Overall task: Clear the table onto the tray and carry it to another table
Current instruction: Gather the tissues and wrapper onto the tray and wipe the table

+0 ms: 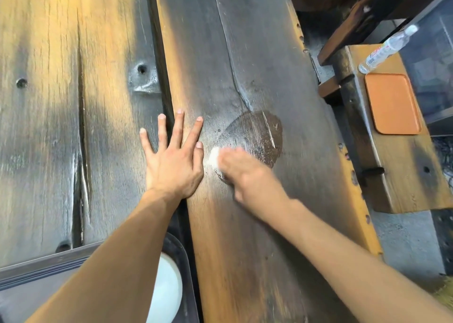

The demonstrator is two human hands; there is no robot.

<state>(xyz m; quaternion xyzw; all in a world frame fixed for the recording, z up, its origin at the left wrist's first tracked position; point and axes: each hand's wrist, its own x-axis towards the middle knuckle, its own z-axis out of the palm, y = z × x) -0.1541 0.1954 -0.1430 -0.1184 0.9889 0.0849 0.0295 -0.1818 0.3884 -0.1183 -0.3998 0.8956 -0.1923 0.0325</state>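
Note:
My left hand [174,158] lies flat on the dark wooden table [245,53], fingers spread, holding nothing. Right beside it my right hand [247,173] is blurred and closed on a small white wad, a tissue or cloth [213,158], pressed to the tabletop. Just beyond the wad a dark wet patch [257,136] marks the wood. At the bottom left a dark tray [182,256] sits on the table's near edge. A white dish [166,291] lies in it, mostly hidden under my left forearm.
A wide gap [159,53] runs between the table's two planks. To the right stands a wooden bench [402,175] with an orange tray [392,103] and a clear plastic bottle [384,50] lying on it. Grey floor shows between table and bench.

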